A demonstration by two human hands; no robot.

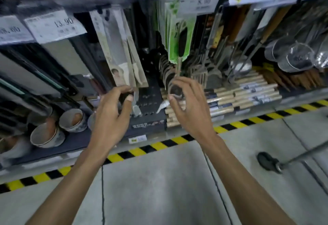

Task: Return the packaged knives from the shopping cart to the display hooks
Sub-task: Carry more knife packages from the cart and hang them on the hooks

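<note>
Up on the rack [150, 29] in front of us, the beige knife packs [117, 47] hang close together, tilted a bit. A knife with a white handle shows inside the front one. Our left hand [113, 107] is right under them. Its thumb and first finger pinch the bottom edge of the front pack, and the other fingers are curled.

Just to the right hangs a green pack [179, 35] with a black handle inside and a thin end that points down. Our right hand [186, 104] is just below that thin end. Its fingers are curled and the tips touch it, but it is blurry there and we cannot tell if the hand grips it. The two hands are near each other but do not touch.

Above the packs are white price tags [55, 26]. To the right hang metal ladles [292, 56], and under them lie packs of wooden sticks [239, 91]. Low on the left sit some bowls [71, 120]. Below us is the grey floor [159, 189] with a yellow and black stripe [159, 145]. A cart wheel [268, 161] shows at the lower right.
</note>
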